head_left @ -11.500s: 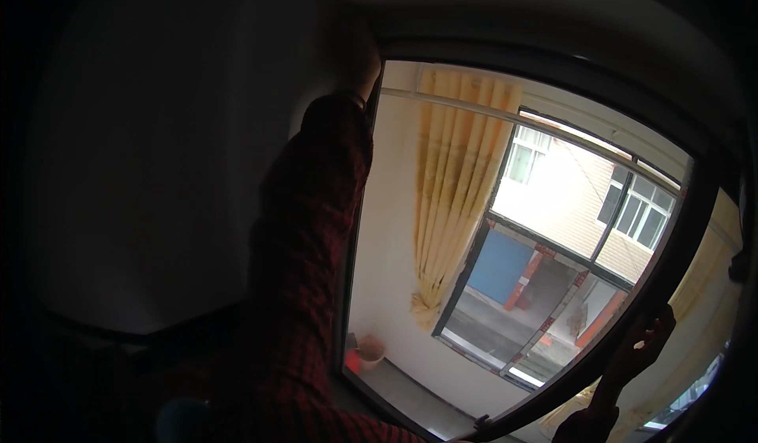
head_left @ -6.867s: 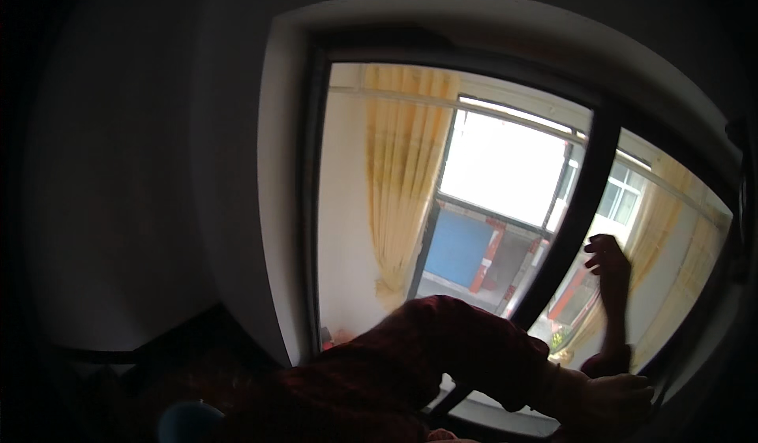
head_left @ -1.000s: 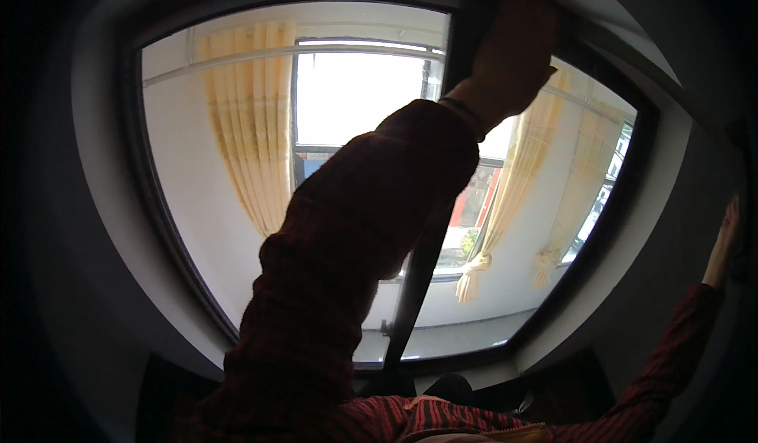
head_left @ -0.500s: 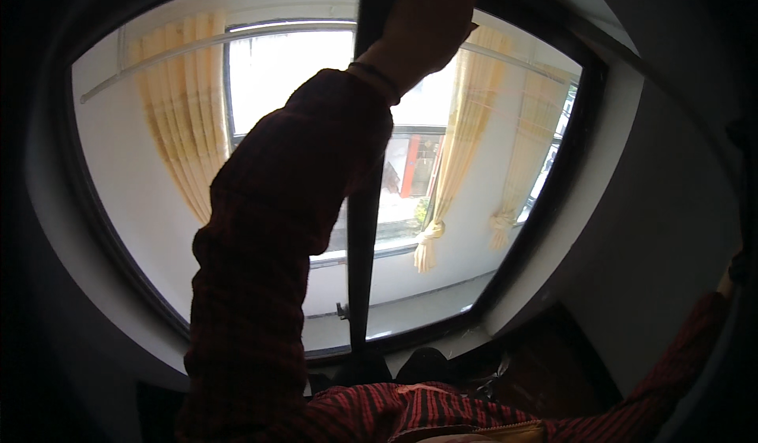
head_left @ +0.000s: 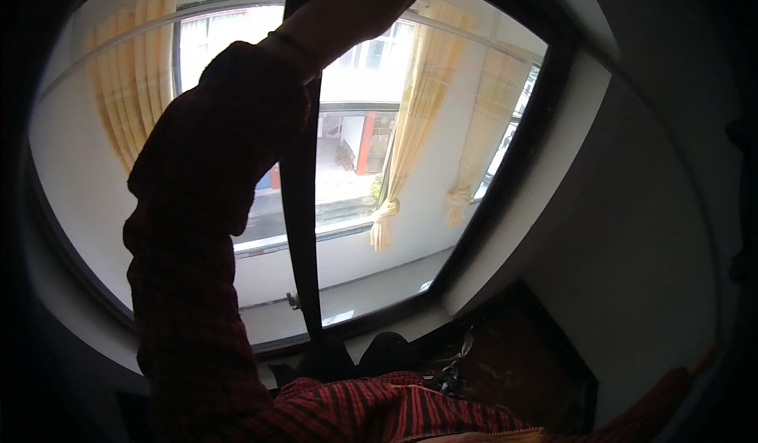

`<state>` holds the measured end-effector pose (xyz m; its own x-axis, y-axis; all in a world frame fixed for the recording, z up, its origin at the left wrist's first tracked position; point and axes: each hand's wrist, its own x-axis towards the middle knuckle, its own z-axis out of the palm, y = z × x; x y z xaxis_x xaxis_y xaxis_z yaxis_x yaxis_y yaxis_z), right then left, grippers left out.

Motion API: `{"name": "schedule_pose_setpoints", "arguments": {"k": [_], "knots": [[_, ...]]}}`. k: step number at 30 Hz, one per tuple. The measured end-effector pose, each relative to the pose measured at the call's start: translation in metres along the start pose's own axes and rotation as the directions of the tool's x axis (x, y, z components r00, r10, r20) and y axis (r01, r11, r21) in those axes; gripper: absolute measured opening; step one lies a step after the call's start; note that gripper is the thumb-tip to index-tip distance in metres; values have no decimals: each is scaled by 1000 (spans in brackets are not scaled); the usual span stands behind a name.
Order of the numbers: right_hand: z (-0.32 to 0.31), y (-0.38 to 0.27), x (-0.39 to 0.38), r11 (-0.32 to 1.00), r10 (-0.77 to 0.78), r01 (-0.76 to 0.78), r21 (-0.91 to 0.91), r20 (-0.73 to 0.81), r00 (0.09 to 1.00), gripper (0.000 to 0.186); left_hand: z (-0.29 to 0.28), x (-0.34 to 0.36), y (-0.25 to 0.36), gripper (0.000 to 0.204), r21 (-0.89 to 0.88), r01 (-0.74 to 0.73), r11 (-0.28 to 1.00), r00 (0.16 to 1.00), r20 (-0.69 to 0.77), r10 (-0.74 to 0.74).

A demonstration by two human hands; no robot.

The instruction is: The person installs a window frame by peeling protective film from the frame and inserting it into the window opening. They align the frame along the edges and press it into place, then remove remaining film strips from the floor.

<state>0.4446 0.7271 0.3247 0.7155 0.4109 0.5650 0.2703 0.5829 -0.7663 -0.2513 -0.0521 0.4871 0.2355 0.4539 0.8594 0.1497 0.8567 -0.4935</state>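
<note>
Window: its dark frame [head_left: 513, 170] takes up the middle of the view, straight ahead of the person, with an upright bar [head_left: 300, 214] between two panes.
Left hand: lifted high [head_left: 367, 1] across the top of the bar, overlapping it; I can't tell whether it grips or just rests there, nor how far the fingers are spread.
Right hand: low at the far right [head_left: 703, 360], beside the grey wall [head_left: 624, 222] and well apart from the bar; too dim to say how open it is or whether it holds anything.
Sleeves: red and black; the left one [head_left: 205, 174] covers a good part of the left pane.
Latch: a small dark one [head_left: 294, 301] low on the bar, well below the left hand.
Beyond the glass: yellow curtains [head_left: 426, 72], the nearer right one tied in a knot.
Cut off: the upper edge crops the left hand and the top of the bar.
Hard to make out: a shiny scrap [head_left: 456, 364] on the dark brown area below the window, and nearly everything round the murky rim.
</note>
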Motion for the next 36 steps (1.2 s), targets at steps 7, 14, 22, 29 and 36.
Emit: {"name": "schedule_pose_setpoints", "arguments": {"k": [7, 14, 22, 29, 36], "knots": [[-48, 62, -118, 990, -97, 120, -75, 256, 962, 59, -7, -1, 5, 78, 51, 7, 999, 995, 101, -13], [-98, 79, -296, 660, 372, -715, 233, 725, 580, 43, -7, -8, 5, 71, -202, -28, 979, 999, -39, 21], [-177, 88, -436, 526, 849, -91, -845, 518, 101, 35, -72, -139, 23, 90, -541, 76, 838, 951, 292, 102], [10, -64, -436, 934, -59, 275, -229, 660, 749, 33, -141, -237, 57, 48, -569, 333, 752, 890, 452, -53], [228, -391, -484, 763, -641, 343, 548, 575, 508, 37, -123, -284, 83, 35, -407, 437, 802, 857, 458, -235]]}}
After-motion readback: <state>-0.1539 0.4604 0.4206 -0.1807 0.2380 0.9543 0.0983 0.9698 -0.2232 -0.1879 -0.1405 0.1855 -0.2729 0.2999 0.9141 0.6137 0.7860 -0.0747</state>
